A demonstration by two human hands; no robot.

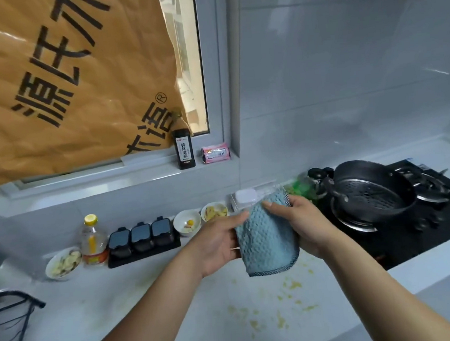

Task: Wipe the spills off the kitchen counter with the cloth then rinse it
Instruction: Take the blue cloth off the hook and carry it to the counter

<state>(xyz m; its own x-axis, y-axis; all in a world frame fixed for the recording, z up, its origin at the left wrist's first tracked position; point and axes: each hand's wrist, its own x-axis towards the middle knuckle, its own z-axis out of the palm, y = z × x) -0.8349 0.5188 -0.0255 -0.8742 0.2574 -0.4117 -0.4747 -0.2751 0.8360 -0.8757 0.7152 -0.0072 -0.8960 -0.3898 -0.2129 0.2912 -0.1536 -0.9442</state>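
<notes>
Above the counter (pixel 147 297) I hold the blue cloth (pixel 266 237) up between both hands: left hand (pixel 218 240) grips its left edge, right hand (pixel 300 223) its right. Wiping not started; yellow spills (pixel 278 308) sit right below. Next: lower cloth onto them, I reckon. Sink not in view; fingers behind cloth hidden.

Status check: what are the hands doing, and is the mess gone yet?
Both hands, left and right, hold the blue cloth above the counter. Yellow spills not yet wiped. Nothing between cloth and spills.
</notes>
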